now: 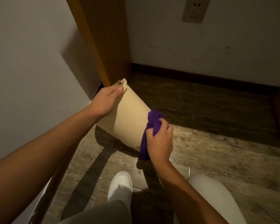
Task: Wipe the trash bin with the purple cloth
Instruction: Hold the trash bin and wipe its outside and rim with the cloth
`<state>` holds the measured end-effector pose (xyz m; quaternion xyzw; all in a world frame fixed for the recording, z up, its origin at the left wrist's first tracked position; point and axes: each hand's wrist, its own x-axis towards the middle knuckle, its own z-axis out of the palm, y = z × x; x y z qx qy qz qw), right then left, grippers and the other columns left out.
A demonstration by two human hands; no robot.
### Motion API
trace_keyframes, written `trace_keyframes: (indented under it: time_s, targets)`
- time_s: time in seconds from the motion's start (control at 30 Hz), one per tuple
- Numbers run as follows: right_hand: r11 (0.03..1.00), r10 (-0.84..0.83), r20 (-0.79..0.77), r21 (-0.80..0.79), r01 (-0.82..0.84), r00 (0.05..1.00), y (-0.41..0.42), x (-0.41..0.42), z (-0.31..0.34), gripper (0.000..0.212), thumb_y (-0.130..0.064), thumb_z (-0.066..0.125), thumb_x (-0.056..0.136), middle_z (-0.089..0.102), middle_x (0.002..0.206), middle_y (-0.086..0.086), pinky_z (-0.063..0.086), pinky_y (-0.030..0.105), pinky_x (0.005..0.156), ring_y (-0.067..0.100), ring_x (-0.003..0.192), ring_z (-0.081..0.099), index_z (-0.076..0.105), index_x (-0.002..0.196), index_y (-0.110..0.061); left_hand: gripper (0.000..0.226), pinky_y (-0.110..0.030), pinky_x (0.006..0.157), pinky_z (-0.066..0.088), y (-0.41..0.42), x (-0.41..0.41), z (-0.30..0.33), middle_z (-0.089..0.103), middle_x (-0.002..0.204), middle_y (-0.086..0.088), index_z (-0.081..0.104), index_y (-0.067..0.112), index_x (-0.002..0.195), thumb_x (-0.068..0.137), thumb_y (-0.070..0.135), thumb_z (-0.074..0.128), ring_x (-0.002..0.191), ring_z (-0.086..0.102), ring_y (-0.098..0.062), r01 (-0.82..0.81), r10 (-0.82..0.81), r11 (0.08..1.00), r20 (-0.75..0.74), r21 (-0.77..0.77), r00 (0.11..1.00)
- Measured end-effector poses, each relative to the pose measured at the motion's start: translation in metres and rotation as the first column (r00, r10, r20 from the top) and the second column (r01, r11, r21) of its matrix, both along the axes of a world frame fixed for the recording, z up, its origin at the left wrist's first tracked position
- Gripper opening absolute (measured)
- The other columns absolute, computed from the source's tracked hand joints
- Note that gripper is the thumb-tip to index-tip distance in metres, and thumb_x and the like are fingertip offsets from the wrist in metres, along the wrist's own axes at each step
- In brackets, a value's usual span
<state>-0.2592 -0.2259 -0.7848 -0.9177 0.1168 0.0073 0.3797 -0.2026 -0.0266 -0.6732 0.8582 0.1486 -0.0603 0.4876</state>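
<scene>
A cream plastic trash bin (128,120) is tilted off the wooden floor, its rim end up toward the wall corner and its base end nearer me. My left hand (106,100) grips the bin at its rim, beside a small handle tab. My right hand (159,140) is closed on a bunched purple cloth (149,128) that is pressed against the bin's right side near the base. The bin's opening is hidden from me.
A wooden door frame (102,41) stands just behind the bin, with white walls on both sides and a dark skirting board (200,78) on the right. My white shoe (120,186) and my knee (215,196) are on the floor below the hands. A wall socket (195,9) sits high up.
</scene>
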Motion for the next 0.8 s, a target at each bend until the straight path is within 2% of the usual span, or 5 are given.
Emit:
trace_keyframes:
  time_s: [0.17,0.27,0.4,0.53,0.8]
  targets:
    - [0.987,-0.142,-0.252,0.039,0.157,0.957,-0.034,0.018,0.0,0.051,-0.043,0.061,0.094,0.05,0.132,0.006,0.051,0.038,0.082,0.022,0.102,0.055,0.046,0.141,-0.029,0.035,-0.034,0.075,0.042,0.0,0.003,0.009,0.064,0.102,0.011,0.068,0.03,0.113,0.105,0.05,0.041,0.095,0.059,-0.014,0.041,-0.04,0.998,-0.015,0.047,0.999]
    - [0.976,-0.125,-0.125,0.161,0.144,0.984,-0.038,0.026,0.014,0.048,-0.041,0.062,0.092,0.052,0.132,0.001,0.049,0.032,0.078,0.012,0.095,0.053,0.049,0.138,-0.034,0.029,-0.035,0.079,0.044,0.0,0.004,0.015,0.064,0.102,0.01,0.067,0.033,0.106,0.105,0.049,0.043,0.095,0.06,-0.015,0.091,-0.087,0.993,-0.045,0.08,0.995]
    - [0.944,0.021,0.044,0.329,-0.035,0.999,-0.024,0.034,0.035,0.049,-0.041,0.062,0.095,0.051,0.139,-0.007,0.042,0.018,0.073,0.0,0.097,0.05,0.049,0.142,-0.041,0.037,-0.041,0.09,0.044,-0.011,0.005,0.017,0.065,0.116,0.006,0.066,0.031,0.126,0.104,0.05,0.044,0.104,0.06,-0.017,0.179,-0.174,0.983,-0.116,0.036,0.978]
    - [0.953,0.095,0.139,0.273,-0.13,0.986,-0.005,0.034,0.039,0.059,-0.054,0.058,0.095,0.044,0.142,-0.008,0.044,0.021,0.077,0.005,0.107,0.05,0.037,0.149,-0.048,0.038,-0.036,0.087,0.043,0.004,-0.006,0.017,0.066,0.114,0.011,0.067,0.039,0.12,0.103,0.058,0.039,0.104,0.061,-0.012,0.286,-0.274,0.953,-0.119,0.1,0.954]
    - [0.995,0.063,-0.256,0.093,-0.04,0.965,-0.015,0.036,0.0,0.05,-0.051,0.049,0.101,0.055,0.137,0.006,0.043,0.034,0.08,0.022,0.103,0.057,0.048,0.148,-0.035,0.064,-0.034,0.077,0.039,0.032,-0.046,-0.01,0.064,0.083,0.011,0.069,0.033,0.062,0.098,0.068,0.028,0.084,0.06,-0.014,-0.003,-0.005,0.978,0.04,0.208,0.999]
